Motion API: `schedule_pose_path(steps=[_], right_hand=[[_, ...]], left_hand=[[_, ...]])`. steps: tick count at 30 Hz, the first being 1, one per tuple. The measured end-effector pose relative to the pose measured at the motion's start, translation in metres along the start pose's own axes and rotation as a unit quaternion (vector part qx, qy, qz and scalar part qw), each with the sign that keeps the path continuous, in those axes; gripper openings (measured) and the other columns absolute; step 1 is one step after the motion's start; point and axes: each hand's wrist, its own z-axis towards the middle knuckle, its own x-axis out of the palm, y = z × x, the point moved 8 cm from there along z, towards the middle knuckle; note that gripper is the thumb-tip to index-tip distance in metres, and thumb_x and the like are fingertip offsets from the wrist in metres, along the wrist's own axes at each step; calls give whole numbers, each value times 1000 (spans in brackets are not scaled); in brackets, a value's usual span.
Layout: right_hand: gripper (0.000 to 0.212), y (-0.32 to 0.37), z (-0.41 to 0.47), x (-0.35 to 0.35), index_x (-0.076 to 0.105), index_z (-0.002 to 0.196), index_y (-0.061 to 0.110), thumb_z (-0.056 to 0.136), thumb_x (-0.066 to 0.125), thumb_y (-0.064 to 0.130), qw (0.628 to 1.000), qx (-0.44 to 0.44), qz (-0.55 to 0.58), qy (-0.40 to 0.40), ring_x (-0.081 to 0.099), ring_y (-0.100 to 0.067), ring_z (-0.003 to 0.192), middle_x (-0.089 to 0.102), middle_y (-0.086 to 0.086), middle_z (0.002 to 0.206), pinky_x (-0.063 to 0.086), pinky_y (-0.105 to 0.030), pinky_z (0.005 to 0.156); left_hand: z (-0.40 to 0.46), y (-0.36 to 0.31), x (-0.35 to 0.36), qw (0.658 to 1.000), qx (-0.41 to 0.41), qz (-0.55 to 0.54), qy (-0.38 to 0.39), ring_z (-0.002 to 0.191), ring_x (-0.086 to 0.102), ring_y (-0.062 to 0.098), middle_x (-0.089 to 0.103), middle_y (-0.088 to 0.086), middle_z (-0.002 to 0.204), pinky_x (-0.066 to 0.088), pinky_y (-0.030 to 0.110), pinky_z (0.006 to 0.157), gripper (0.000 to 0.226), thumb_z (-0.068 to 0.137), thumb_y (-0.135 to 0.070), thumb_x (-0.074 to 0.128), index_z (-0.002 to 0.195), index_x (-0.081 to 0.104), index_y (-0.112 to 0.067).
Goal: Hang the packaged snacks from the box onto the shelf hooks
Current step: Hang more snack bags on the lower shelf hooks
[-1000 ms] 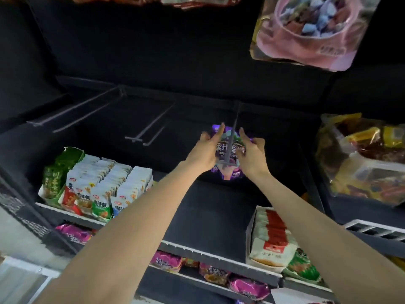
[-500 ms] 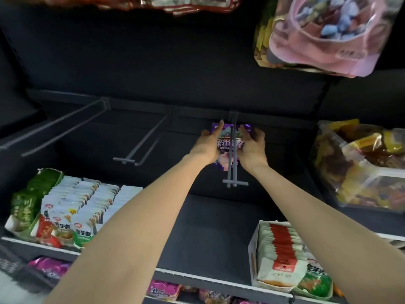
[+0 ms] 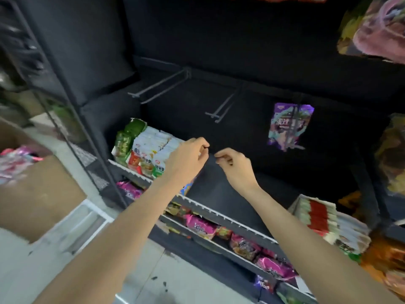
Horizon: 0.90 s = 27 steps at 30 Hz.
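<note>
The purple snack pack (image 3: pixel 289 126) hangs on the right-hand hook (image 3: pixel 294 128) against the far black panel. Both hands are well clear of it, low and left: the left hand (image 3: pixel 186 160) and right hand (image 3: pixel 235 166) hold nothing, fingers loosely curled, nearly touching. Two bare hooks (image 3: pixel 160 86) jut out left. The cardboard box (image 3: pixel 32 189) sits near left.

Both bare forearms reach forward and up, converging. The left hand (image 3: pixel 188 159) and the right hand (image 3: pixel 235 166) hang near each other, knuckles up, fingers loosely curled with nothing in them. Their fingertips nearly meet but stay apart.
</note>
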Motion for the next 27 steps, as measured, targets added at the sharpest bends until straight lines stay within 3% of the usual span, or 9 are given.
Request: schedule_pose_path(steps=[4, 9, 12, 14, 17, 21, 24, 27], right_hand=[[22, 73, -6, 91, 68, 102, 10, 91, 51, 3, 996, -57, 18, 67, 63, -19, 87, 69, -3, 96, 47, -29, 78], [24, 166, -8, 238, 70, 101, 12, 89, 50, 4, 974, -143, 2, 176, 60, -9, 90, 69, 0, 99, 44, -20, 82], [26, 214, -3, 327, 71, 100, 14, 89, 49, 6, 956, -176, -7, 233, 62, -17, 95, 70, -3, 102, 46, -27, 86], [27, 245, 3, 379, 72, 100, 15, 89, 48, 7, 948, -177, -5, 264, 63, -21, 99, 71, -5, 104, 46, -30, 89], [28, 283, 11, 451, 70, 105, 12, 89, 48, 7, 930, -187, -21, 314, 61, -19, 104, 69, -4, 108, 43, -25, 88], [29, 315, 33, 525, 70, 109, 12, 90, 48, 7, 914, -206, -54, 345, 60, -21, 107, 68, -5, 114, 46, -33, 93], [29, 326, 46, 578, 66, 113, 7, 90, 48, 6, 879, -244, -130, 388, 58, -26, 111, 65, -11, 118, 43, -34, 94], [39, 318, 58, 629, 55, 129, 7, 90, 53, 9, 834, -246, -183, 459, 53, -29, 118, 58, -16, 129, 42, -39, 99]], left_hand=[[-60, 90, -61, 994, -99, 39, -21, 83, 64, 23, 69, 3, 90, 52, 40, 74, 19, 92, -22, 52, 109, 61, -18], [-134, 215, -153, 970, -215, 22, -112, 73, 64, 27, 66, 8, 76, 50, 34, 67, 14, 92, -26, 49, 97, 62, -23], [-171, 298, -205, 938, -322, 10, -128, 79, 63, 22, 66, 7, 87, 42, 23, 68, 14, 90, -11, 55, 99, 65, -6], [-186, 349, -232, 924, -353, -16, -145, 90, 63, 28, 68, 9, 92, 44, 26, 75, 17, 88, -5, 56, 101, 66, -5], [-203, 416, -265, 907, -385, -6, -171, 87, 65, 27, 70, 10, 89, 49, 33, 81, 15, 86, -7, 56, 95, 68, -5], [-208, 492, -278, 898, -418, 17, -136, 94, 63, 26, 69, 12, 100, 46, 31, 85, 18, 87, -9, 57, 100, 67, -5], [-204, 541, -276, 890, -441, 59, -103, 108, 54, 29, 58, 16, 114, 41, 32, 93, 26, 85, -15, 61, 110, 66, -8], [-205, 577, -283, 856, -490, 135, -92, 125, 38, 35, 38, 17, 136, 39, 43, 100, 54, 81, -19, 62, 132, 49, -7]])
